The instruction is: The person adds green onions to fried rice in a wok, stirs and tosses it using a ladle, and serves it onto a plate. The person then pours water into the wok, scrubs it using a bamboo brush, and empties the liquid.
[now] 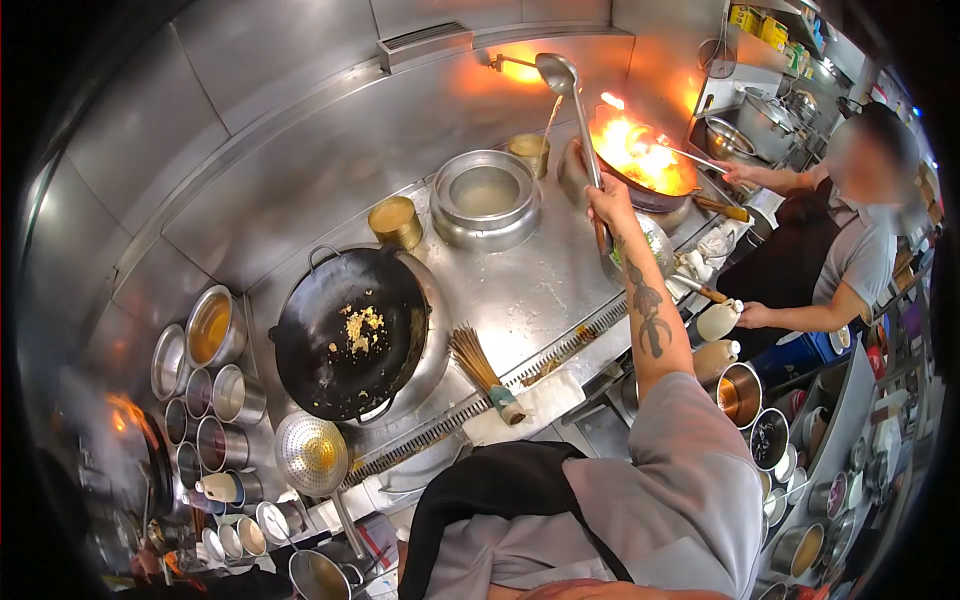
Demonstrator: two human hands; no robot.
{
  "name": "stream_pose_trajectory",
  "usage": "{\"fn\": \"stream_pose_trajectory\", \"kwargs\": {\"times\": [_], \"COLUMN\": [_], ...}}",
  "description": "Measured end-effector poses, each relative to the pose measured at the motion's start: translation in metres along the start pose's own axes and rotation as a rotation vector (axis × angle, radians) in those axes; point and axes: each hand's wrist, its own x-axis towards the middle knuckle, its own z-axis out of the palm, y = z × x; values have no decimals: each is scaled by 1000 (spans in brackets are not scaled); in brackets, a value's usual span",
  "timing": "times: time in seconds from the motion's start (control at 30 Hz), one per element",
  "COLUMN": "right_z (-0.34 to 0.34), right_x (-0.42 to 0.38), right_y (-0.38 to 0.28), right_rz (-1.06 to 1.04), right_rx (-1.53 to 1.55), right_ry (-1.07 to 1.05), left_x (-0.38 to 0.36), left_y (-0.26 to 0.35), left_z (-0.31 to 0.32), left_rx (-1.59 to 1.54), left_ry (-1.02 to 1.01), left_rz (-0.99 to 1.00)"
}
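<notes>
My right hand (610, 203) is closed around the long handle of a metal ladle (586, 130). The ladle's bowl is raised near the back wall, left of the flames. My left hand is out of the frame. To the left a black wok (300, 340) with loop handles sits on the range, bits of cooked egg-like food (360, 330) scattered inside. A lidless round steel pot (485, 235) stands between the wok and my right arm. Below the wok lies a perforated strainer (311, 454) with yellow residue.
At right a co-worker (840, 230) holds a utensil over a flaming wok (655, 200). A bamboo brush (485, 373) lies at the range's front edge. Brass-coloured cans (396, 222) stand by the steel pot. Several metal containers (238, 395) crowd the left; others line the right shelf.
</notes>
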Motion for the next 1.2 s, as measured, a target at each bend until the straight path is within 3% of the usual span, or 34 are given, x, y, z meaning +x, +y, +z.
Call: {"fn": "stream_pose_trajectory", "kwargs": {"times": [0.27, 0.57, 0.87, 1.1, 1.2], "right_z": [-6, 1, 8, 9, 13], "right_x": [23, 63, 19, -23, -53], "right_y": [5, 19, 28, 43, 21], "right_rz": [35, 134, 138, -49, 137], "right_rx": [198, 247, 176, 252, 207], "right_ry": [102, 60, -8, -85, -125], "left_x": [-5, -12, -17, -22, -25], "left_y": [-7, -12, -19, -24, -28], "left_z": [4, 9, 13, 14, 11], "left_rx": [-2, 0, -1, -9, -21], "left_ry": [3, 8, 8, 4, 8], "left_rz": [-8, -15, -19, -8, 1]}}
